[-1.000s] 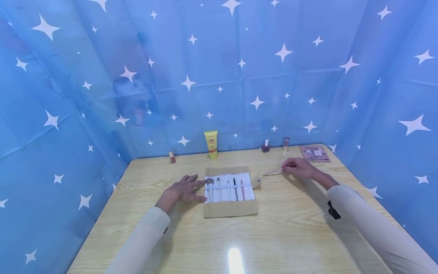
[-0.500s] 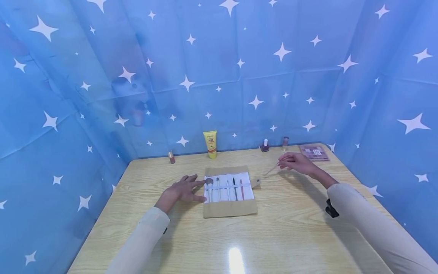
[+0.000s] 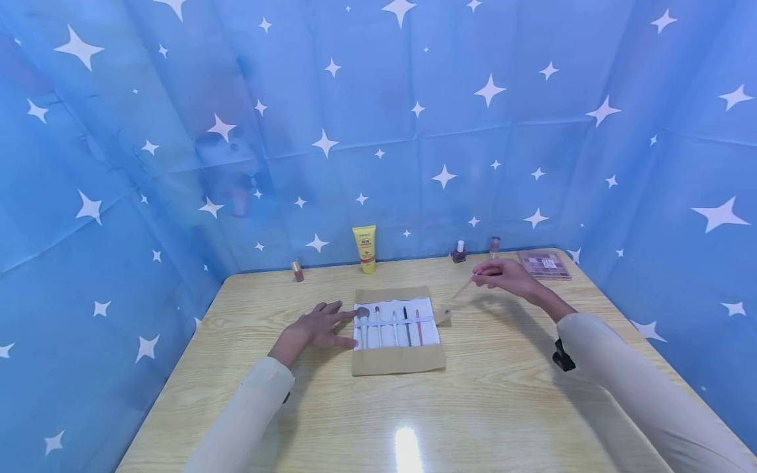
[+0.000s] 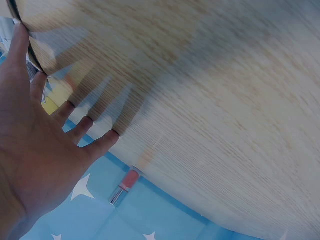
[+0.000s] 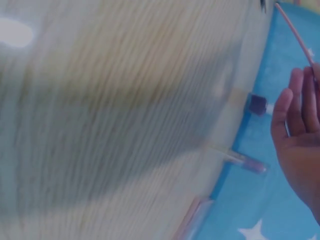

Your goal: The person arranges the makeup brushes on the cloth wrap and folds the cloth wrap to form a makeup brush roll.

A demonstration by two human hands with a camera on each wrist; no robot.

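A tan fabric makeup brush roll [image 3: 399,361] lies unrolled mid-table, with several slim tools under its elastic band. Leftmost is a fluffy-headed makeup brush [image 3: 363,314]; a dark green stick [image 3: 407,326] and a pink one [image 3: 419,326] sit toward the right. My left hand [image 3: 320,327] has its fingers spread, index and thumb resting at the roll's left edge. My right hand [image 3: 507,277] pinches a thin pink makeup brush [image 3: 464,287] by its upper end. That brush slants down toward the roll's tie [image 3: 443,316]; its stick [image 5: 295,32] also shows in the right wrist view.
Along the back edge stand a small lip gloss tube [image 3: 298,271], a yellow squeeze tube [image 3: 366,249], a dark nail polish bottle [image 3: 458,252] and another small tube [image 3: 495,245]. An eyeshadow palette [image 3: 545,265] lies at the back right. A blue starry curtain [image 3: 378,131] surrounds the table.
My right hand has moved left and slightly up, bringing the makeup brush from nearly level to a steeper slant, its lower end nearer the roll's tie. My left hand has stayed put.
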